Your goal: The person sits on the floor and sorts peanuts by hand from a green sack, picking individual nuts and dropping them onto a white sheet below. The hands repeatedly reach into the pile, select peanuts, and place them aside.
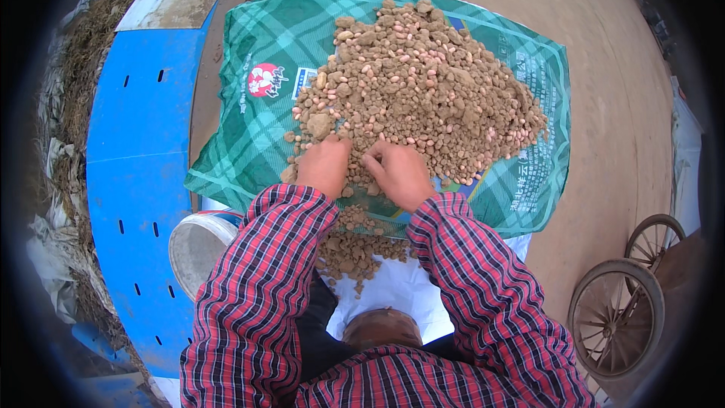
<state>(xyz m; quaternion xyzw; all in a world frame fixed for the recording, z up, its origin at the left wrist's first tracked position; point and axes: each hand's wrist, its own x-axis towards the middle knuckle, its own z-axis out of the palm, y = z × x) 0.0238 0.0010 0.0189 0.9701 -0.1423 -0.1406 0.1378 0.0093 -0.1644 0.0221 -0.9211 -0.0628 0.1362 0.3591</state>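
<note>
A heap of dry soil clods [453,82] mixed with pink peanut kernels [433,55] lies on a flattened green plaid woven sack [266,141]. At the heap's near edge, my left hand [324,165] reaches into the clods with its fingertips mostly hidden. My right hand [398,173] rests just beside it, thumb and fingers bent close together at the soil. Whether either hand pinches anything is too small to tell. A larger clod [318,124] sits just beyond my left hand. Loose crumbs of soil [348,255] have gathered below the sack on a white sheet [396,289].
To the left stands a white bucket [195,252], tilted, partly behind my sleeve. Blue slotted panels [141,181] run along that side. A brown round object [382,328] sits between my legs. Spoked cart wheels [614,320] stand at the lower right on bare ground [612,124].
</note>
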